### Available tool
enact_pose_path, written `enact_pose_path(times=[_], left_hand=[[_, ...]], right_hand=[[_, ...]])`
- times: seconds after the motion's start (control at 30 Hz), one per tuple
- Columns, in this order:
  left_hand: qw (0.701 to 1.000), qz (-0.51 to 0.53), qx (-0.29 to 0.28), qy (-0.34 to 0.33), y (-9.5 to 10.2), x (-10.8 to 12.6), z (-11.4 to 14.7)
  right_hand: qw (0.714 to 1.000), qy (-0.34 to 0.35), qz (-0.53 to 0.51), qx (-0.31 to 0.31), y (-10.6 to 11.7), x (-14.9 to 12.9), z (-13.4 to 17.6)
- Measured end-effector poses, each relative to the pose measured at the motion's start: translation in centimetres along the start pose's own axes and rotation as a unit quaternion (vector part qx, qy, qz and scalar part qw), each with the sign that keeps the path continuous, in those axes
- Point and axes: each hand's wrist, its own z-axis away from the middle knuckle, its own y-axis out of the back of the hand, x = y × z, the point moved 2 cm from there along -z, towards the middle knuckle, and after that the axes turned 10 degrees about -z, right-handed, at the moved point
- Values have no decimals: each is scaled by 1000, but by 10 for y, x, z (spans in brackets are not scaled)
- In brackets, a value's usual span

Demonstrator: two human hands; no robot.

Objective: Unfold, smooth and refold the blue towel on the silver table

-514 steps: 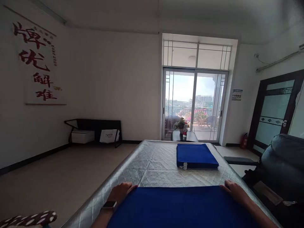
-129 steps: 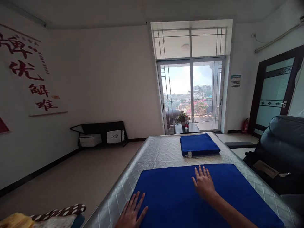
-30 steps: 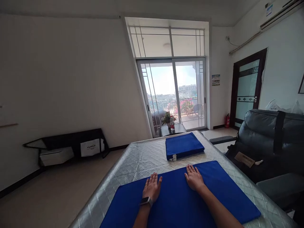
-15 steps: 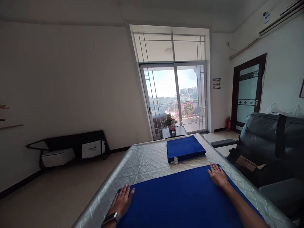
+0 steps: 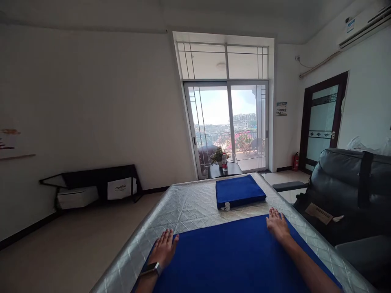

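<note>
A blue cloth (image 5: 222,256) lies spread flat over the near part of a table with a silver quilted cover (image 5: 171,207). My left hand (image 5: 164,249), with a watch on its wrist, rests at the cloth's far left corner, fingers stretched out. Near the far right corner is my right hand (image 5: 277,226), its fingers also extended over the cloth's edge. Neither hand grips anything. Beyond them sits a folded blue cloth (image 5: 240,190) in a thick flat stack, a small white tag (image 5: 226,206) showing at its front edge. The near end of the spread cloth runs out of view.
A black leather armchair (image 5: 345,183) holding a dark bag stands close at the right. Behind the table, a small black table (image 5: 227,169) bears a plant (image 5: 220,155) and a bottle (image 5: 225,162). A low black rack (image 5: 100,183) with white boxes lines the left wall.
My left hand has shifted slightly up and right, its fingers lifting a little. My right hand has barely moved on the cloth. The camera view has turned slightly left.
</note>
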Motion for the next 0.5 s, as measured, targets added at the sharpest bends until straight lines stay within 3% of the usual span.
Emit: enact_pose_path(times=[0.1,0.17,0.27,0.37,0.5], left_hand=[[992,71,-3,-109,20,70,-1],[968,155,-9,-199,31,123,4],[952,182,-16,-247,39,179,14],[951,191,-24,-242,37,197,20],[948,209,-34,-239,35,193,23]], right_hand=[[986,145,-77,-33,-2,-79,22],[963,226,-127,-69,-10,-128,37],[943,277,-152,-105,-25,-169,52],[946,264,-146,-120,-37,-174,55],[949,250,-150,-123,-41,-168,53]])
